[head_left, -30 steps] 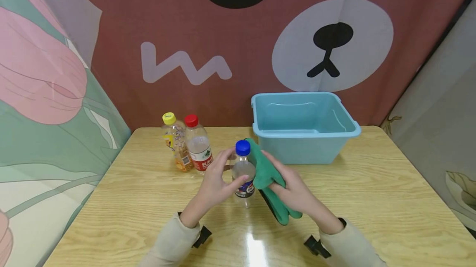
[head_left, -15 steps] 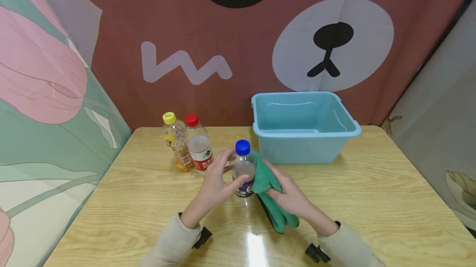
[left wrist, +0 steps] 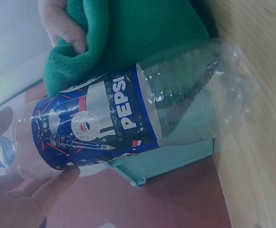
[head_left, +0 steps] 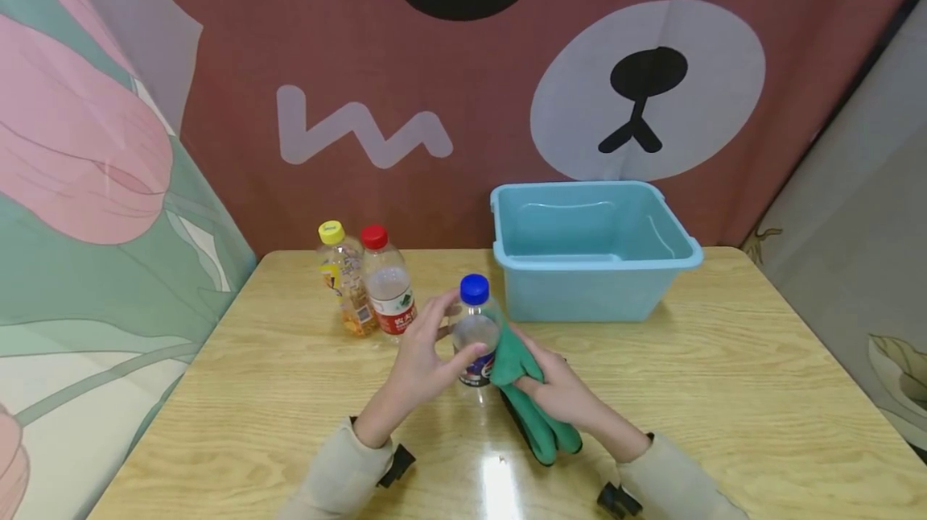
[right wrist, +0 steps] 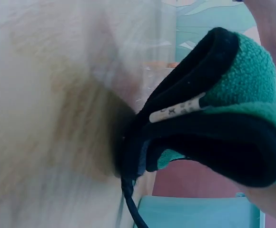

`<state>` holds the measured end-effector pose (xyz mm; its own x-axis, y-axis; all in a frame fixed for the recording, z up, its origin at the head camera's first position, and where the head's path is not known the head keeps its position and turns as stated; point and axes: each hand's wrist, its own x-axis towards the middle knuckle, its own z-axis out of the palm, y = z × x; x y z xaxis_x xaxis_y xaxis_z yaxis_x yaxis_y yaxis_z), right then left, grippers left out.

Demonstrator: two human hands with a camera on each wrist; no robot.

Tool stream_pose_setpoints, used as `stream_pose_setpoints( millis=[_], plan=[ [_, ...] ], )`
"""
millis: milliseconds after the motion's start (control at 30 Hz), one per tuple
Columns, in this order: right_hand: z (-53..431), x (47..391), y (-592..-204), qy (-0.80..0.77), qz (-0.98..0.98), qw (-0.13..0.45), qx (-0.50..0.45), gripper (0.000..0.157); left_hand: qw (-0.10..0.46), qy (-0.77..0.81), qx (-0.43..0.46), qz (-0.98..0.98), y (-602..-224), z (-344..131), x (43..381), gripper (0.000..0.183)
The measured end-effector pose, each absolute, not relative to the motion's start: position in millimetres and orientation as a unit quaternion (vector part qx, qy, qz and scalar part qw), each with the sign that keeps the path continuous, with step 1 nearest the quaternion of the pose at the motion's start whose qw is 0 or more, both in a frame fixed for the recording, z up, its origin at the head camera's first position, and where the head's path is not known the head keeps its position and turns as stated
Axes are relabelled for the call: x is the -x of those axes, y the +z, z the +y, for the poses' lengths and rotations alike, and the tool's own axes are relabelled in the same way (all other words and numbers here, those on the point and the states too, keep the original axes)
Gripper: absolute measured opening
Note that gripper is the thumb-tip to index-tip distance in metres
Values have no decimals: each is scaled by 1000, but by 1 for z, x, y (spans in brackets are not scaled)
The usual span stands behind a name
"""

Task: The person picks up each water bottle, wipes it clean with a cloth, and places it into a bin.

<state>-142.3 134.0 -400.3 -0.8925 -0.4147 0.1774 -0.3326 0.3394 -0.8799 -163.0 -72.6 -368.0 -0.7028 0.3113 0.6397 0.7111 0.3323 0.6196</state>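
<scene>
A clear plastic Pepsi bottle (head_left: 476, 335) with a blue cap stands upright near the table's middle. My left hand (head_left: 427, 355) grips its upper part, thumb in front and fingers behind; the left wrist view shows the blue label (left wrist: 95, 121) below those fingers. Against the bottle's right side is a green towel (head_left: 516, 363), folded and dark-edged, which my right hand (head_left: 554, 387) holds bunched. In the right wrist view the towel's black border (right wrist: 214, 137) and a small white tag (right wrist: 176, 110) hang close over the table.
A light blue plastic tub (head_left: 579, 290) stands at the back right. To the left of the Pepsi bottle are a red-capped bottle (head_left: 389, 286) and a yellow-capped bottle (head_left: 348, 282), side by side. A printed curtain (head_left: 362, 198) hangs behind the wooden table (head_left: 724, 391).
My right hand has slid the towel down along the bottle's side, slightly toward me. The left hand and the bottle have stayed in place.
</scene>
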Motion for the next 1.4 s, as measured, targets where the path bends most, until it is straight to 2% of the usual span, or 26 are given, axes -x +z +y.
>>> stream_pose_setpoints(
  millis=[300, 767, 1400],
  plan=[
    [143, 144, -400, -534, 822, 40, 196, 66, 184, -490, 325, -787, -366, -74, 165, 64],
    [168, 140, -380, -518, 834, -10, 191, 66, 139, -494, 317, -797, -360, -76, 170, 63],
    [172, 134, -362, -496, 838, -78, 212, 72, 96, -526, 350, -769, -361, -93, 174, 62]
  ],
)
